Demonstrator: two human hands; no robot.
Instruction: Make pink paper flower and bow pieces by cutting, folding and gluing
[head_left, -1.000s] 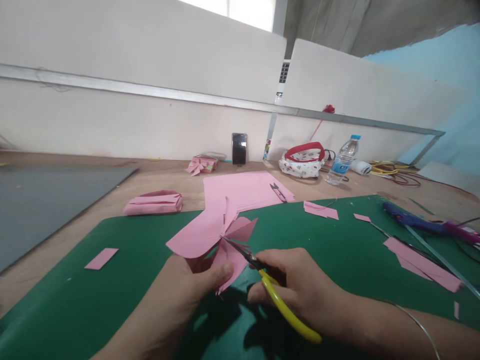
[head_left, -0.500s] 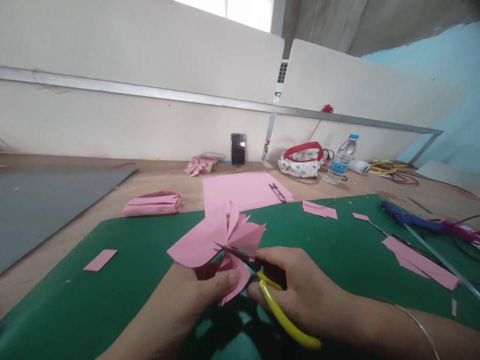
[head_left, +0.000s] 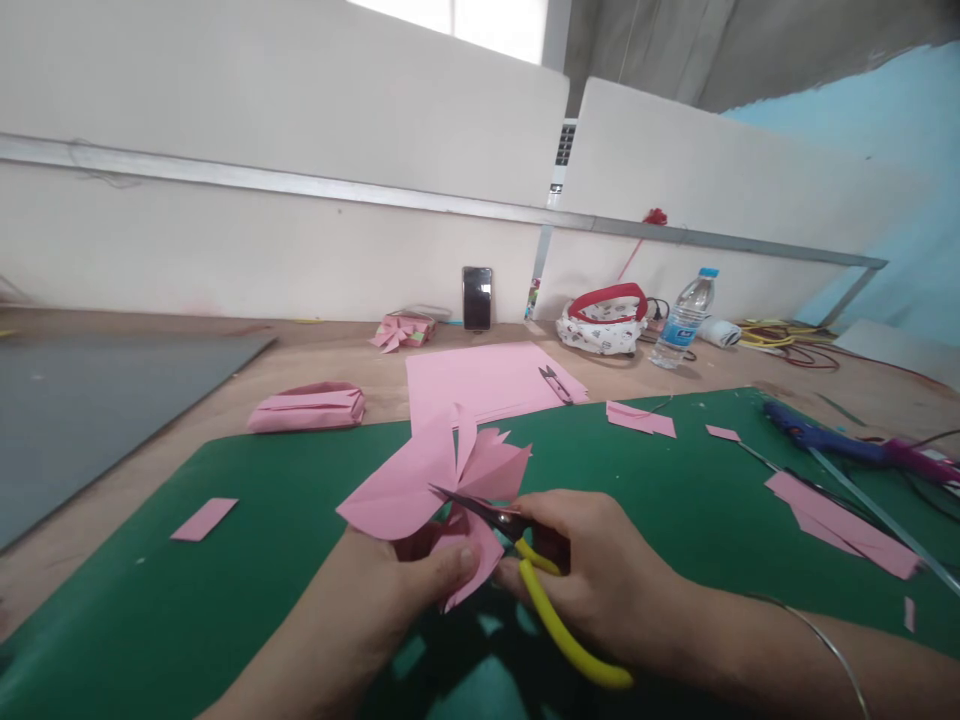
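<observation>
My left hand [head_left: 420,580] pinches a pink paper flower [head_left: 405,480] from below, thumb on a lower petal. Its petals fan out above the green mat [head_left: 262,520]. In my right hand [head_left: 600,560] are scissors with yellow handles [head_left: 566,635], fingers wrapped round them. The dark blades lie over the middle of the flower, tips pointing left, and look nearly closed. Part of my left fingers is hidden behind the paper.
Pink sheets [head_left: 480,375] with small snips [head_left: 555,385] lie behind the flower. A folded pink bundle [head_left: 307,408] is left of them. At right are paper strips [head_left: 844,525] and a blue glue gun [head_left: 817,438]. A bottle [head_left: 679,325] and phone [head_left: 477,298] stand at the back.
The scissor handles have drawn slightly closer together and the blades have narrowed. My left hand and the flower have hardly moved.
</observation>
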